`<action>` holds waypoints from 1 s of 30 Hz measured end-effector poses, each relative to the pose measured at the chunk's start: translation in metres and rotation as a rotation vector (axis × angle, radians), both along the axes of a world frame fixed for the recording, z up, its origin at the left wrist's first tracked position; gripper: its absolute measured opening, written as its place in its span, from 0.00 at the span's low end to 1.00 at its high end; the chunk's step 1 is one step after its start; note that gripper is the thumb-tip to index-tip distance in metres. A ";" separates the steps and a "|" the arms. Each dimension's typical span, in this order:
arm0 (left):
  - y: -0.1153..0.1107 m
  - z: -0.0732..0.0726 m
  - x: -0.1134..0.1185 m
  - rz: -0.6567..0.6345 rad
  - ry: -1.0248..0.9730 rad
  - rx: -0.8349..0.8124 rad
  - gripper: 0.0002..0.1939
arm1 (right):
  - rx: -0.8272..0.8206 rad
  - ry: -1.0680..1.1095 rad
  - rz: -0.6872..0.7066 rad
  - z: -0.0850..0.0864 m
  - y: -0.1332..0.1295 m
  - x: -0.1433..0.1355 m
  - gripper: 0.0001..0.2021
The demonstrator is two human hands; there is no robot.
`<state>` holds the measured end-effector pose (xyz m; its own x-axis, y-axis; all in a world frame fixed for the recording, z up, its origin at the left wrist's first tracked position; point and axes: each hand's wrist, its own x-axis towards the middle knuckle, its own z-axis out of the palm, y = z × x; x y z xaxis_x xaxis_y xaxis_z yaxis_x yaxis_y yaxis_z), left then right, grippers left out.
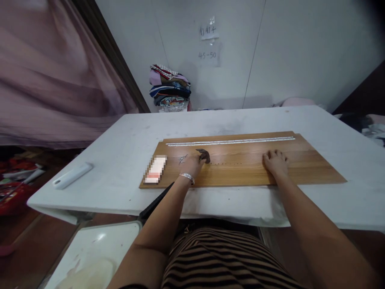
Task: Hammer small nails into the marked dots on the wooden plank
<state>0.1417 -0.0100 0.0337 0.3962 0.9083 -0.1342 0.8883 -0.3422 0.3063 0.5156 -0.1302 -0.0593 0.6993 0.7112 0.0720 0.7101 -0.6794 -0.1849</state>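
Note:
A wooden board (240,176) lies on the white table before me. My left hand (190,163), with a bracelet at the wrist, is closed round a hammer near its dark metal head (205,155). The hammer's black handle (158,200) runs back under my forearm, past the board's near edge. Loose nails (182,159) lie just left of that hand. To its right, a row of small dark dots (225,163) crosses the board; nails or holes, I cannot tell. My right hand (276,163) rests on the board further right, fingers apart and slightly bent, holding nothing visible.
Two white measuring strips (231,141) lie along the board's far side. A pixelated phone-like rectangle (155,169) is at its left end. On the white table (114,148) sits a long white object (73,175). Folded clothes (170,88) are stacked by the wall.

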 end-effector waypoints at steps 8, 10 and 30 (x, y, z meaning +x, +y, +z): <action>0.003 0.002 0.000 0.044 -0.022 -0.014 0.18 | -0.010 0.013 0.009 0.004 -0.001 -0.003 0.30; 0.002 0.002 0.000 0.029 -0.020 -0.009 0.18 | -0.002 0.004 0.012 0.005 -0.001 -0.003 0.30; 0.001 0.010 0.002 0.029 0.036 -0.037 0.20 | -0.017 -0.002 0.003 0.004 -0.001 -0.002 0.31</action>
